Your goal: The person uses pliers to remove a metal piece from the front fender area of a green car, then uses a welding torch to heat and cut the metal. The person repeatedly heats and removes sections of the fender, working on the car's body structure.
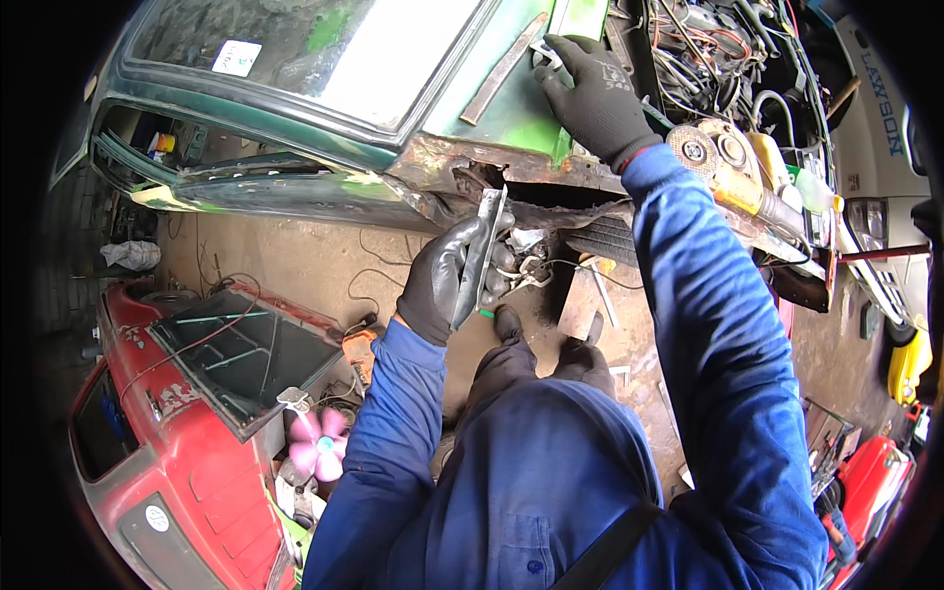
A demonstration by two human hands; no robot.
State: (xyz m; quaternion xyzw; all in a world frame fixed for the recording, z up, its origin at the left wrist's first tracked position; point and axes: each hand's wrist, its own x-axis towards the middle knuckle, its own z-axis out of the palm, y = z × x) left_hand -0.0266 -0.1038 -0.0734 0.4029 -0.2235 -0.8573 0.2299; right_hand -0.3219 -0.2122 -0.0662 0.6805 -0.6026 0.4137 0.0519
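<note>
My left hand (pixel 435 280), in a black glove, grips a narrow bent strip of sheet metal (pixel 490 221) upright below a rusted, holed edge (pixel 447 167) of the green car body. My right hand (pixel 595 103), also gloved, is higher up on the green panel (pixel 521 128), its thumb and fingers closed round a small silver metal piece (pixel 547 56) that I cannot make out clearly. A long worn metal strip (pixel 501 69) lies on the panel just left of that hand. Beside my right wrist, angle grinders (pixel 733 187) with discs rest along the engine bay's edge.
An open engine bay (pixel 718 59) is at upper right, with bottles (pixel 811 187) on its edge. A red car body (pixel 177 472) and pink fan (pixel 318 442) are at lower left. A tyre (pixel 600 246), board (pixel 580 295) and cables lie around my feet. A white van (pixel 875 118) stands right.
</note>
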